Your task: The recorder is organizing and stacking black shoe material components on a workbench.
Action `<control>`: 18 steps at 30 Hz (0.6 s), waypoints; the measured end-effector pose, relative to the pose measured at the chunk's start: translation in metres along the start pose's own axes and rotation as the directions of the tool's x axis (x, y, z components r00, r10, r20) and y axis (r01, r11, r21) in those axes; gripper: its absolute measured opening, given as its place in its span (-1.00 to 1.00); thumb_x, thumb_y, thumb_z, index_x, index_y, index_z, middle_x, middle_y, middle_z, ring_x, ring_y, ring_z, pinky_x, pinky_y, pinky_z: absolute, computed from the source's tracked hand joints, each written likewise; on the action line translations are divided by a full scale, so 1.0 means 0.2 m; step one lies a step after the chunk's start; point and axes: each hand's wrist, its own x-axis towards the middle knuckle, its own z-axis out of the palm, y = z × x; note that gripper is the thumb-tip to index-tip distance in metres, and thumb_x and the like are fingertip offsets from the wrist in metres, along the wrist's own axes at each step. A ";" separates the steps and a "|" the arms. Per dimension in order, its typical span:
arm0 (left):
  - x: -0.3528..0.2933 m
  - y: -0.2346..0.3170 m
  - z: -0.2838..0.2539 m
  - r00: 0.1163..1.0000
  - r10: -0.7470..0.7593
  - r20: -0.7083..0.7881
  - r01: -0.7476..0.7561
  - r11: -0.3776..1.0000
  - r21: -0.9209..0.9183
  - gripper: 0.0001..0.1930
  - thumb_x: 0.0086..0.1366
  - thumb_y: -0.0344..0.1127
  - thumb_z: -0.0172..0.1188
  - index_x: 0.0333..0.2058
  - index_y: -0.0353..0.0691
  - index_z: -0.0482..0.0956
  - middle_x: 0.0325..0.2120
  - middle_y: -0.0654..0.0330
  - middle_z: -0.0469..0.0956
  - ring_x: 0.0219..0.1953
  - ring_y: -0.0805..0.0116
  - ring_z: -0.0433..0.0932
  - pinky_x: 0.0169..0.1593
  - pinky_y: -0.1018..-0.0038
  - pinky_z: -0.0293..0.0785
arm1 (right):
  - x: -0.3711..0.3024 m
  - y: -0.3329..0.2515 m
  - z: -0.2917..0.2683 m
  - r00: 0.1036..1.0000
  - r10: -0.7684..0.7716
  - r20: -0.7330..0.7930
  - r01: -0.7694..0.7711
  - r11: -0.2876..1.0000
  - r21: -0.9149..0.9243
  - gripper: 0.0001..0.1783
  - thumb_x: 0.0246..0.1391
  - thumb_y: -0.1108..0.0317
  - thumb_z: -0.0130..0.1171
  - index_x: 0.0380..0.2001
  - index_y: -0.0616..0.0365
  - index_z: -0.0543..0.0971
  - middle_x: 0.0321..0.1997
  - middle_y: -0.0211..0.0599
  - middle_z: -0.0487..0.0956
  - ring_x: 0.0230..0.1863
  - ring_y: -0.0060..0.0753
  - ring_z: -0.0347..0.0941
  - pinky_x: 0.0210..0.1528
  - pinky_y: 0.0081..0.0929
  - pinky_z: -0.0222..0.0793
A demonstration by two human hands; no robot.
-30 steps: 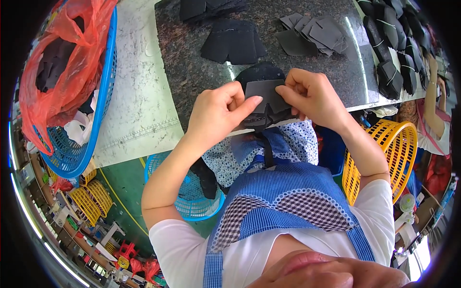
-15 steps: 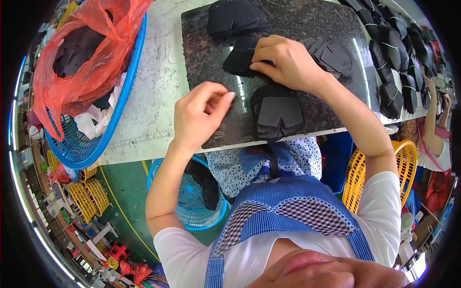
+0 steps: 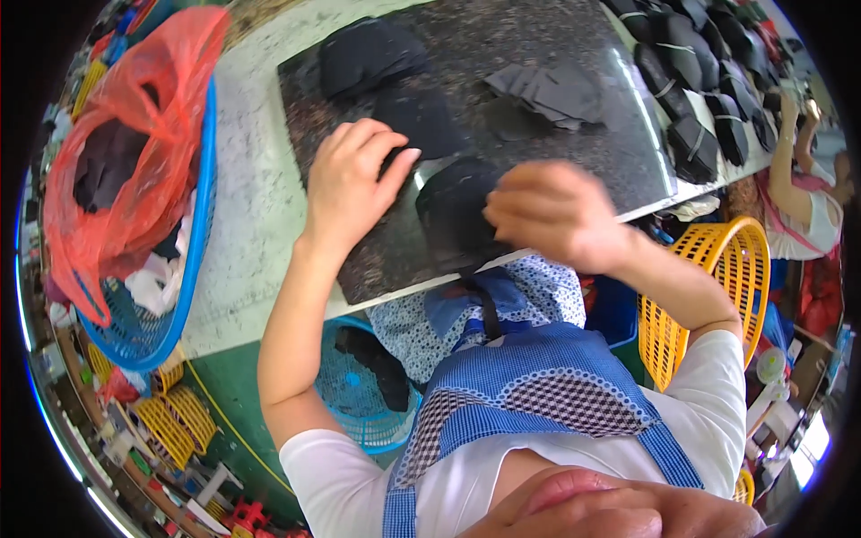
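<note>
A black stack lies between the two hands, near the front edge of a speckled dark slab, which itself rests on the pale worktop. The left hand is beside a flat dark pile; its fingers are loosely curled, the thumb stands apart, and nothing shows pinched between them, though whether the fingertips touch the pile is unclear. The right hand is at the right side of the black stack, too blurred to tell whether its fingers are grasping a piece, pressing on the stack or free.

The likeliest trouble, as I judge it, is the stack's place: a careless push toward the body could send the upper pieces over the slab's edge, perhaps down to the blue floor basket or the patterned skirt. The slab looks glossy, so a sideways knock from the right hand might make the whole stack slide or fan out of line.

Mixing is another risk. The flat dark pile sits right against a taller black pile, and both are close in colour, so a lifted piece could drag a neighbour along or land in the wrong pile. The thin grey pieces beyond are spread unevenly; if the right forearm swept across them, they could scatter toward the bound black bundles
</note>
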 end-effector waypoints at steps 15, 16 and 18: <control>0.42 0.28 0.19 0.977 -0.143 0.158 0.208 0.795 -0.570 -0.84 0.23 -0.35 0.42 -0.40 -0.21 0.59 -0.53 0.31 0.58 -0.45 0.50 0.56 -0.35 0.49 0.49 | -0.19 0.32 -0.02 0.863 0.491 -0.116 -0.502 0.859 -0.102 -0.50 -0.08 0.44 0.25 0.03 0.14 0.55 0.14 -0.17 0.54 0.19 0.01 0.43 0.23 -0.12 0.40; 0.39 0.22 0.21 0.951 -0.237 0.197 0.299 0.556 -0.776 -0.80 0.31 -0.31 0.40 -0.38 -0.23 0.56 -0.53 0.35 0.60 -0.51 0.66 0.50 -0.42 0.61 0.43 | -0.19 0.31 -0.03 0.866 0.487 -0.114 -0.497 0.862 -0.097 -0.51 -0.07 0.43 0.26 0.03 0.15 0.56 0.14 -0.17 0.54 0.21 0.03 0.42 0.23 -0.11 0.40; 0.36 0.23 0.08 0.895 -0.335 0.296 0.413 0.367 -0.834 -0.78 0.32 -0.30 0.39 -0.38 -0.24 0.53 -0.52 0.36 0.60 -0.49 0.66 0.51 -0.41 0.61 0.45 | -0.18 0.30 -0.05 0.869 0.466 -0.168 -0.483 0.873 -0.073 -0.55 -0.01 0.39 0.27 0.02 0.17 0.58 0.11 -0.16 0.57 0.18 -0.03 0.47 0.19 -0.15 0.43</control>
